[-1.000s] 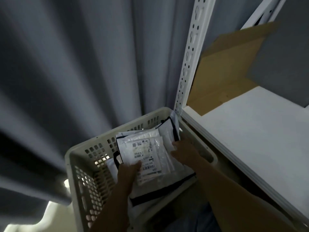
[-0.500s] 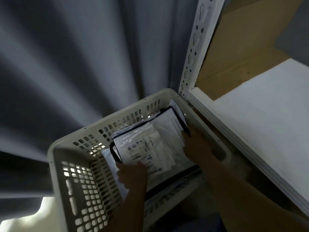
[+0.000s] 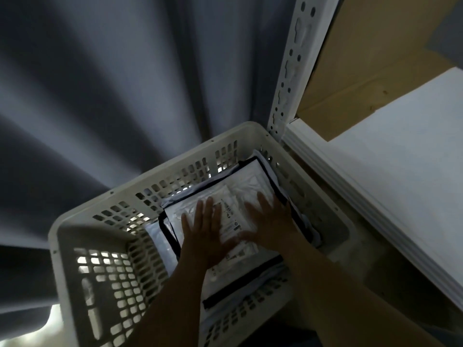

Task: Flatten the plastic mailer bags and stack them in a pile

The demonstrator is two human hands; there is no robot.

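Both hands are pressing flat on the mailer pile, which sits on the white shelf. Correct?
Not on the shelf. In the head view the left hand and right hand press flat on the mailer pile inside the white slotted basket.

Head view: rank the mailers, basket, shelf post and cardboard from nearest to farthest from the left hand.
1. Mailers, under the left hand.
2. Basket, around it.
3. Shelf post, upper right.
4. Cardboard, beyond the post, top right.
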